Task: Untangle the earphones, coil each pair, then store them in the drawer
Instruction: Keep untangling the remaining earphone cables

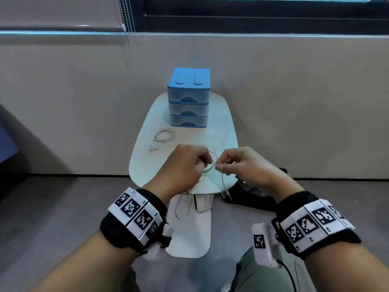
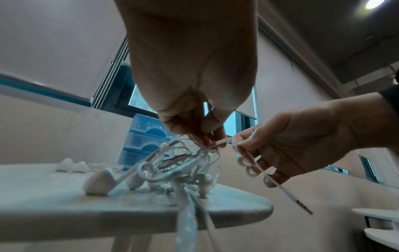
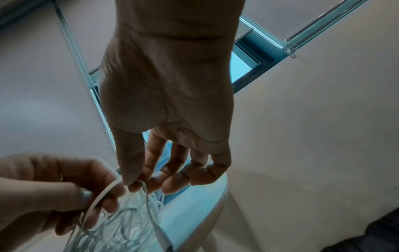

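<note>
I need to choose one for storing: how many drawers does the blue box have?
3. The drawers are stacked in the blue box at the table's far end: top drawer, middle drawer, bottom drawer. All look closed.

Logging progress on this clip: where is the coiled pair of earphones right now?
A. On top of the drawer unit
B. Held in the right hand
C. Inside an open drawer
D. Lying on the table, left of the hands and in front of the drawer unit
D: the coiled pair lies on the table in front of the blue drawer unit, whose drawers are all closed, while both hands work on the tangled earphones.
</note>
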Tool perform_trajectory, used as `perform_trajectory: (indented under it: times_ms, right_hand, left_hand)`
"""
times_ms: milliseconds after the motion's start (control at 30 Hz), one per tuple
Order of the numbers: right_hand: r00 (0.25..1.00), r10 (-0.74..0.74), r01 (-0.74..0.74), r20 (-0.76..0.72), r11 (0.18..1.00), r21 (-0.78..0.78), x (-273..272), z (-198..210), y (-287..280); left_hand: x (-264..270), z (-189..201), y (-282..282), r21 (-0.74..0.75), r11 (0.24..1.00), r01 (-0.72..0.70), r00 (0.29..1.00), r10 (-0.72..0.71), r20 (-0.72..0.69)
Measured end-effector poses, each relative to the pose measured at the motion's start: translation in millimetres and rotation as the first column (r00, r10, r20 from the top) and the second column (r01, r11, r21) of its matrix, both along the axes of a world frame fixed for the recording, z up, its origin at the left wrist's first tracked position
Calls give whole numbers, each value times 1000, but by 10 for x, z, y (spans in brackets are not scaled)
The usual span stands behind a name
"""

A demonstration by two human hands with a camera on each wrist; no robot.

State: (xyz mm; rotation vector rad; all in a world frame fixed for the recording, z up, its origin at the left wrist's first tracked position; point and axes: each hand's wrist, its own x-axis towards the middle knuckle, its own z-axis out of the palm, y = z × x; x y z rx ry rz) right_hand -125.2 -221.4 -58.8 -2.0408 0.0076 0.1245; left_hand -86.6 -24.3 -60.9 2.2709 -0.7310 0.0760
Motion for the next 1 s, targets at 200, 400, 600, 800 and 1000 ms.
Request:
perform_trajectory:
  times_ms: [200,400,600,800,1000]
  right_hand:
    - [984,3,12,178,997,-82,48,-137,107]
    - [966,-186,199,180,978,-56,112,-34,130]
    - [983,-161,158,91,987,29,181,-55,275]
    - [998,6,-11,64,997,71,147,-71,331]
    - [997,8,9,77,975,-222,156,-127,293]
  left_hand:
    - [14,-30,-45,-184,970,-156,968,113,-223]
    - [55,-67,-44,-283,937,-207,933,102,-344]
    - [52,-28,-27,-285,939,-192,925,76,-372]
    - [84,181,71,-407,860,-307,885,101,-454]
    - [164,321,152,-465,805,-368,822,48,-568]
